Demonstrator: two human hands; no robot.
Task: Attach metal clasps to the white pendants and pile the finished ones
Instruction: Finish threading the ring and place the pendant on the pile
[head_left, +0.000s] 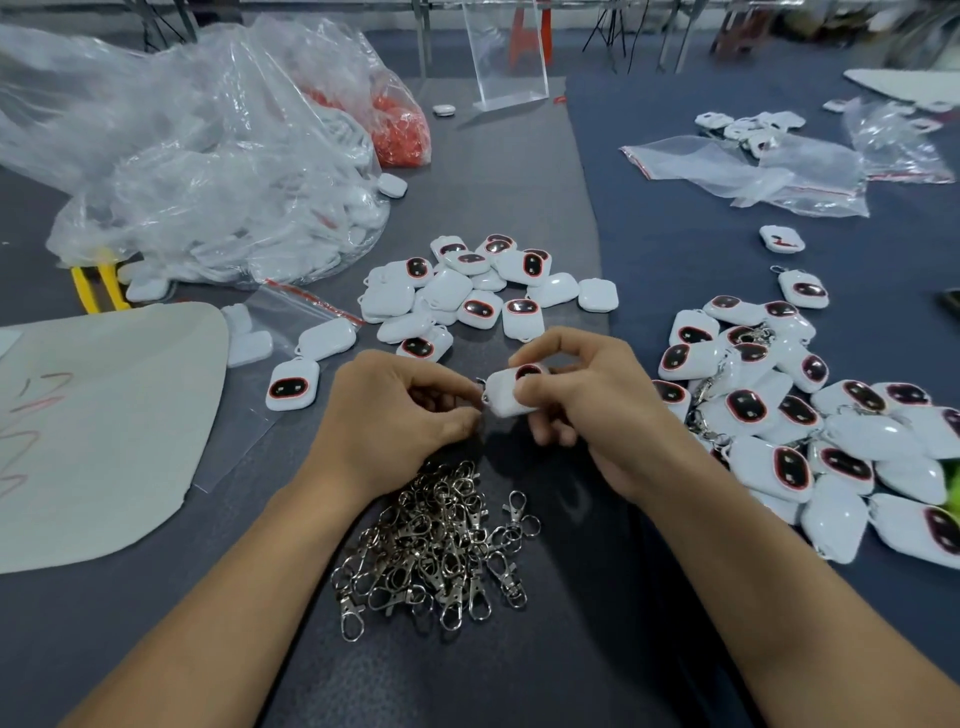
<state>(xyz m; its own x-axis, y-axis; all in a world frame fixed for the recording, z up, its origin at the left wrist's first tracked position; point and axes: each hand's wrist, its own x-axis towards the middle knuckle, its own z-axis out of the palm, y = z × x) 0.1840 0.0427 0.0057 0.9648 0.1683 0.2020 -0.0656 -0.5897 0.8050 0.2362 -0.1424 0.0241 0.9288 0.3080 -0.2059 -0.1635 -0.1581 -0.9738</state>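
Pendant in left hand, right hand.

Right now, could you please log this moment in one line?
step: fitting clasp | right hand: holds pendant | left hand: pinches clasp

White pendants with black, red-rimmed ovals; silver clasps; grey desk; dark blue cloth; yellow pliers; red bits in a clear bag

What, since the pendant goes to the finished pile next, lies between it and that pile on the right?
Nothing visible: only the right hand gripping the pendant and bare mat separate it from the finished pile. The left hand pinches its clasp.
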